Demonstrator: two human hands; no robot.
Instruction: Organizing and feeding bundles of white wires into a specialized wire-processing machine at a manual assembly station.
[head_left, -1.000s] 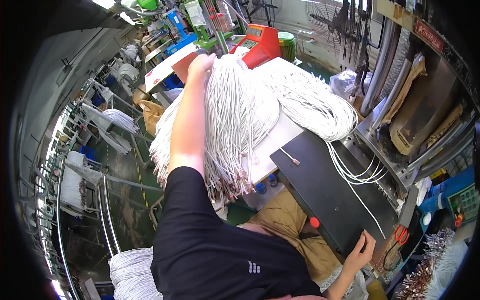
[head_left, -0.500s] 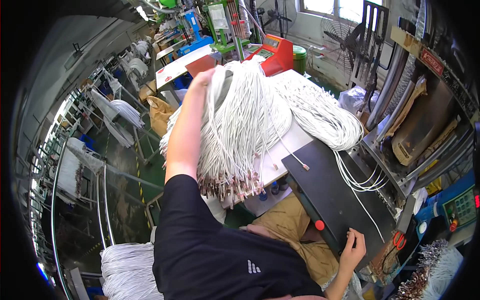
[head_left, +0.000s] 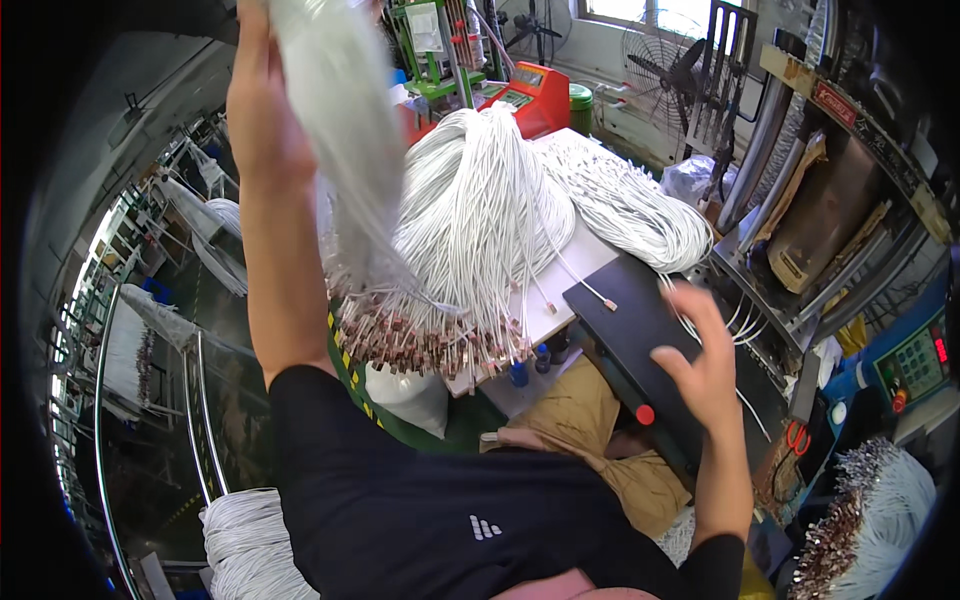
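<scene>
Left arm (head_left: 262, 130) now raised high

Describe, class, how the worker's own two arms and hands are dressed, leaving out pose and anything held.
Both hands, left hand and right hand, are bare: no gloves show. The forearms are uncovered too. A black short-sleeved shirt with a small white chest mark covers the upper arms; no watch or ring shows.

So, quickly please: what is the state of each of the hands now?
Left hand: raised, closed on a bundle of white cables.
Right hand: open, fingers spread, holding nothing, above the black panel.
</scene>
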